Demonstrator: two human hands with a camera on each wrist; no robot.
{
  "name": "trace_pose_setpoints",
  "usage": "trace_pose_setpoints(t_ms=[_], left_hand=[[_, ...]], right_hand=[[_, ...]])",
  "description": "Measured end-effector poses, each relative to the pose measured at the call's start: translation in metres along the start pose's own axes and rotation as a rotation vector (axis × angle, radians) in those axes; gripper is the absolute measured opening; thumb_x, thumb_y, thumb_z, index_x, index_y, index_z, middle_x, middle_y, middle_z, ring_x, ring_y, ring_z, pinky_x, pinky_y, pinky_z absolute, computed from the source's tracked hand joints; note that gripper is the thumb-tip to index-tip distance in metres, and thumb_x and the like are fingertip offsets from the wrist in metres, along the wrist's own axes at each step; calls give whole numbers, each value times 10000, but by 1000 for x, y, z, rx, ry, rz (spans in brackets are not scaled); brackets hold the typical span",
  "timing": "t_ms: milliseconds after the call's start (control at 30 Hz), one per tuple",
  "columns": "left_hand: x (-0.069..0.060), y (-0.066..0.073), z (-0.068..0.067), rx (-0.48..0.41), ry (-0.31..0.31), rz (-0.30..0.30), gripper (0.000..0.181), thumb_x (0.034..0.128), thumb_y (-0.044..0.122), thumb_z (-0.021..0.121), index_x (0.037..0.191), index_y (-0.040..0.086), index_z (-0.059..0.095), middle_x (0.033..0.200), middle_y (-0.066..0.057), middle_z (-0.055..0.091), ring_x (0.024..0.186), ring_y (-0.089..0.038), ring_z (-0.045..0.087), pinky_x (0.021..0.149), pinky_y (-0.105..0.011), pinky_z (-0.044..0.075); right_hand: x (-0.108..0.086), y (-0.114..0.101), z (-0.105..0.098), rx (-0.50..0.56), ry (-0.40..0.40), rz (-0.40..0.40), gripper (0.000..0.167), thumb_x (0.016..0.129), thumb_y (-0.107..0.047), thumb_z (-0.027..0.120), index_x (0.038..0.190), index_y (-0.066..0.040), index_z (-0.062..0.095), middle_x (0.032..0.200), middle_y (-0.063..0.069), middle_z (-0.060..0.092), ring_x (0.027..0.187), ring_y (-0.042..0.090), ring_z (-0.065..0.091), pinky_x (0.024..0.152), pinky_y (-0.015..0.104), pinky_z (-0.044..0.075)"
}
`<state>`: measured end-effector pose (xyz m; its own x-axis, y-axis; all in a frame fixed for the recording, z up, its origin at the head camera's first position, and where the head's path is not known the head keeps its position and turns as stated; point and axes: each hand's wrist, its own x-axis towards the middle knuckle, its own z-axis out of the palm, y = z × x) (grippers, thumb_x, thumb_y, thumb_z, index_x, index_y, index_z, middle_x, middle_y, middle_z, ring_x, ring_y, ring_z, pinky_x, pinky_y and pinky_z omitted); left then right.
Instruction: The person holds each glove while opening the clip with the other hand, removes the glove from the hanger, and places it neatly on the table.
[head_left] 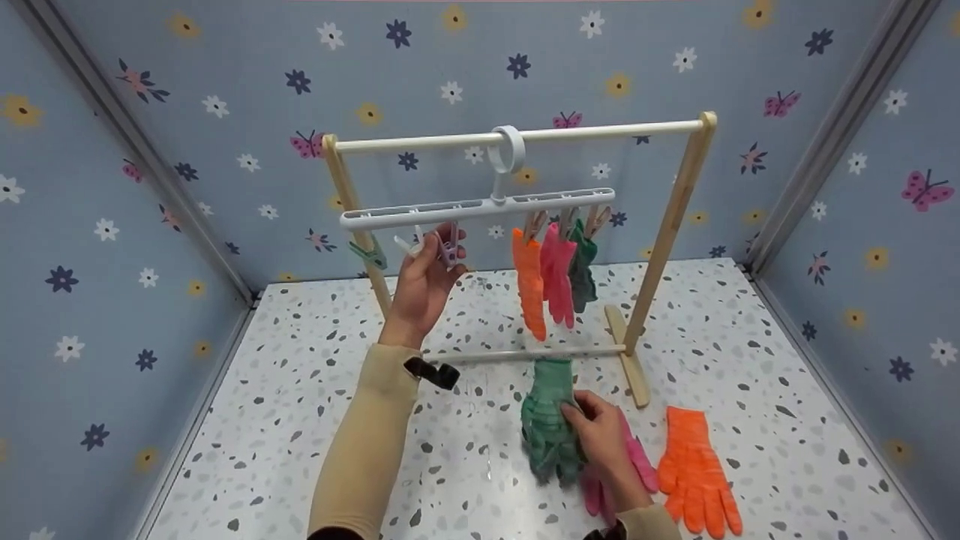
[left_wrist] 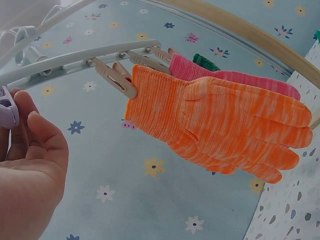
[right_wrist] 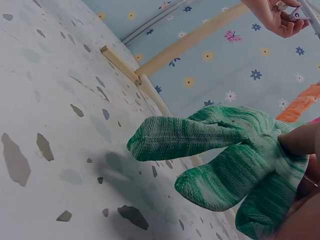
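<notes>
Head: right hand (head_left: 602,437) pinches green glove (head_left: 550,420) by right edge; left hand (head_left: 422,289), lilac clothespin (head_left: 450,253).

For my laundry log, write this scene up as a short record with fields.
Left hand: holds lilac clothespin beneath white hanger
Right hand: grips green glove
Clipped up: hanging orange glove, hanging pink glove, hanging dark-green glove
On table: loose orange glove; loose pink glove, partly hidden
Support: rack, hanger on its top bar

The green knitted glove (head_left: 550,424) is lifted below the white hanger (head_left: 435,217); the lilac clothespin (head_left: 450,253) is upright, just under this hanger.
</notes>
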<state>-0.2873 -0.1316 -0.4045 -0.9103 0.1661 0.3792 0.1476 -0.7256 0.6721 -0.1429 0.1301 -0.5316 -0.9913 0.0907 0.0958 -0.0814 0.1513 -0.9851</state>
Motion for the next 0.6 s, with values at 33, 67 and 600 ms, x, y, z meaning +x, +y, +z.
trace_pose_setpoints(t_ms=[33, 67, 600], left_hand=[[0, 0, 0, -1, 2, -1, 385, 935, 364, 695, 1198, 84, 684, 1162, -105, 621, 975, -202, 576, 839, -355, 455], [0, 0, 0, -2, 4, 0, 388, 936, 365, 694, 1200, 82, 682, 1161, -106, 620, 972, -201, 577, 836, -352, 458], [0, -4, 1, -6, -12, 2, 393, 941, 365, 686, 1202, 72, 678, 1150, -103, 620, 953, -191, 581, 803, -321, 465]], right_hand=[[-1, 2, 0, -3, -3, 7, 163, 912, 36, 664, 1061, 92, 696, 985, 176, 692, 834, 176, 587, 752, 253, 493], [-1, 7, -1, 1, -7, 19, 169, 914, 32, 662, 1068, 97, 691, 990, 178, 689, 839, 182, 584, 756, 257, 492], [-12, 53, 4, -4, -39, 305, 273, 899, -152, 730, 1108, 18, 688, 1050, 89, 668, 948, 219, 577, 843, 329, 472]])
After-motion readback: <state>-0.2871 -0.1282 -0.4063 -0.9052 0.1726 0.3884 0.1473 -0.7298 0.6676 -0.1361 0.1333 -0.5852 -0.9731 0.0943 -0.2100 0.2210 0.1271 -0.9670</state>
